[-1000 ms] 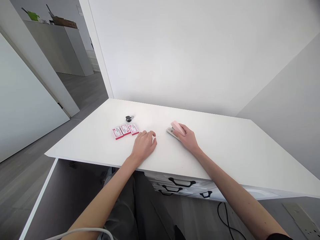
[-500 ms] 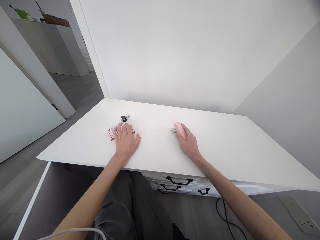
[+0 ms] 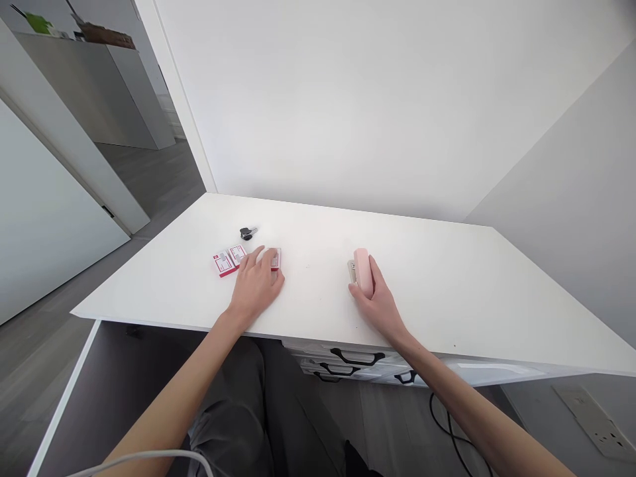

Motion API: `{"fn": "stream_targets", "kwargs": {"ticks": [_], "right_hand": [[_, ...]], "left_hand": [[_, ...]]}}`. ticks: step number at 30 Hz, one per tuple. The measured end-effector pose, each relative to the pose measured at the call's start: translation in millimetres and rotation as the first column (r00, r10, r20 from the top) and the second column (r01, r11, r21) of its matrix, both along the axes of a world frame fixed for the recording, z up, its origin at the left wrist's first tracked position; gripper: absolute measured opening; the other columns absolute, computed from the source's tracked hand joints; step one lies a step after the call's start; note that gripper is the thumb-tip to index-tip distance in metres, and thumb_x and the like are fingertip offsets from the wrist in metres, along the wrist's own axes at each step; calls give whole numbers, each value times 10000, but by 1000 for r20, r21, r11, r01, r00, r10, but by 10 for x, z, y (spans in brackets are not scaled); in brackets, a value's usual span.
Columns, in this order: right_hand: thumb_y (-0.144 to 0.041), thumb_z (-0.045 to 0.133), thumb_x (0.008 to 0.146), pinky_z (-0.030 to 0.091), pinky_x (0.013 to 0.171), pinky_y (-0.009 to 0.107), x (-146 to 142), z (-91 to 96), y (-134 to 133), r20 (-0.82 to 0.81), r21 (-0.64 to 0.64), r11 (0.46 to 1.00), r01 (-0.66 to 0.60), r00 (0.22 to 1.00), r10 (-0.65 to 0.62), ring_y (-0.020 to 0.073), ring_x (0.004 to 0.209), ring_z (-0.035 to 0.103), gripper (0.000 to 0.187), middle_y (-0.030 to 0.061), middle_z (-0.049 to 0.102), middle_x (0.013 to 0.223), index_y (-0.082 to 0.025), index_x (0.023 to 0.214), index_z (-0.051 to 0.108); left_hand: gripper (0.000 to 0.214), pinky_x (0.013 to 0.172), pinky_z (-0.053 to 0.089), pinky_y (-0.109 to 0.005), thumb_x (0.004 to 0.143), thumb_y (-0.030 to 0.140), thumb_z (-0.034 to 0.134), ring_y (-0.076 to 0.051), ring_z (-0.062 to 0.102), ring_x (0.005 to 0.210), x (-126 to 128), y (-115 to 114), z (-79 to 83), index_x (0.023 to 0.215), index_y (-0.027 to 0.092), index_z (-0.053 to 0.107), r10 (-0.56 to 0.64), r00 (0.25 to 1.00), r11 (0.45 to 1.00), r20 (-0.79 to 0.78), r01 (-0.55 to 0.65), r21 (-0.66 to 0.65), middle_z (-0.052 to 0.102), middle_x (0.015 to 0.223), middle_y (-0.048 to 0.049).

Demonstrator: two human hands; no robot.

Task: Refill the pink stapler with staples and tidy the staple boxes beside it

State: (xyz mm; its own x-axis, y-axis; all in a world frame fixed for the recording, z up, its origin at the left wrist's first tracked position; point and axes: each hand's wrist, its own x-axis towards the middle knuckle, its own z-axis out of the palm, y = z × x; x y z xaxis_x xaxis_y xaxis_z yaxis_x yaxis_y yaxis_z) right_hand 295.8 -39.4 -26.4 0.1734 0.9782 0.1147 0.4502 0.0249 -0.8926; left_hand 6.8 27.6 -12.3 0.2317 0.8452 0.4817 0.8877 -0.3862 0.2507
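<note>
My right hand (image 3: 378, 301) is wrapped round a pink stapler (image 3: 364, 271) on the white tabletop. A pale strip, seemingly its base, shows along the stapler's left side. My left hand (image 3: 257, 281) has its fingers bent over a small red-and-white staple box (image 3: 275, 258), partly hidden under the fingers, with the thumb at its near side. Just left of that hand, two similar boxes (image 3: 229, 260) lie side by side on the table. Behind them is a small black staple remover (image 3: 247, 233) with a metal end.
The white tabletop (image 3: 437, 285) meets a white wall (image 3: 338, 106) at the back. Drawers with black handles (image 3: 358, 358) sit below its front edge. A black cable (image 3: 450, 430) hangs near a wall socket (image 3: 596, 417). A white cord (image 3: 149, 454) crosses my left forearm.
My left hand has slid right with one staple box, parting it from the other two. My right hand has turned the stapler more upright in view and shifted it slightly right and nearer.
</note>
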Motion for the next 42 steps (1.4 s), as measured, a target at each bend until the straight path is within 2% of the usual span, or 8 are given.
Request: {"fn": "stream_targets", "kwargs": {"ticks": [5, 10, 17, 23, 30, 36, 39, 42], "right_hand": [[-621, 684, 951, 279, 1353, 544, 106, -42, -148, -46, -41, 996, -79, 996, 77, 315, 1673, 233, 1025, 23, 166, 1825, -338, 1753, 112], [-671, 598, 1004, 324, 1338, 529, 471, -93, -227, -76, -25, 989, -146, 987, 144, 313, 1642, 324, 929, 34, 190, 1823, -382, 1744, 118], [-650, 528, 1051, 318, 1334, 589, 856, -99, -252, -27, 6, 1000, -23, 999, 23, 312, 1586, 434, 731, 66, 421, 1734, -354, 1690, 331], [-665, 541, 1039, 356, 1315, 587, 787, -43, -248, -32, -11, 1000, 23, 999, -24, 317, 1533, 507, 623, 65, 512, 1674, -346, 1574, 518], [-639, 556, 1042, 387, 1301, 567, 823, -36, -234, -99, -2, 999, 40, 994, -40, 299, 1501, 544, 541, 70, 586, 1610, -331, 1487, 578], [-632, 579, 1035, 419, 1280, 574, 828, -40, -237, -109, 6, 999, 36, 993, -36, 306, 1478, 566, 525, 77, 606, 1586, -329, 1464, 593], [-626, 581, 1037, 422, 1277, 577, 836, -47, -240, -117, 12, 1000, 25, 993, -23, 307, 1471, 572, 514, 80, 619, 1570, -328, 1456, 600], [-619, 589, 1035, 426, 1275, 576, 847, -68, -236, -113, 16, 1000, 21, 993, -19, 304, 1454, 587, 504, 78, 631, 1557, -329, 1447, 606]], "left_hand": [[491, 1158, 478, -508, 1004, 317, 500, -319, 586, 1403, 6, -125, 116, 1482, 207, 522, -216, 976, 967, 23, 217, -135, 672, 1465, -120], [442, 1144, 481, -499, 1046, 432, 534, -302, 606, 1342, -13, -159, 172, 1449, 254, 561, -371, 928, 912, 20, 368, -181, 693, 1412, -85], [654, 1224, 420, -528, 1006, 576, 598, -339, 484, 1493, 6, -24, 129, 1560, 255, 465, -338, 938, 897, 76, 346, -276, 553, 1601, -111], [639, 1232, 415, -521, 1015, 567, 597, -330, 479, 1504, 402, -16, 148, 1570, 272, 485, -430, 896, 828, 111, 441, -347, 526, 1640, -99], [694, 1282, 352, -511, 1032, 563, 584, -315, 404, 1572, 807, 36, 111, 1646, 295, 403, -532, 838, 758, 121, 535, -372, 477, 1684, -79], [860, 1312, 315, -520, 1000, 617, 619, -313, 309, 1625, 694, 25, 95, 1706, 304, 240, -492, 865, 809, 94, 495, -318, 353, 1755, -89], [745, 1313, 291, -569, 1013, 577, 597, -338, 306, 1618, 429, 27, 114, 1654, 294, 343, -402, 915, 891, 24, 397, -223, 391, 1734, -99], [576, 1305, 274, -601, 1028, 531, 559, -355, 370, 1569, 8, 54, 149, 1532, 261, 488, -206, 978, 977, -36, 204, -55, 496, 1655, -124]]}}
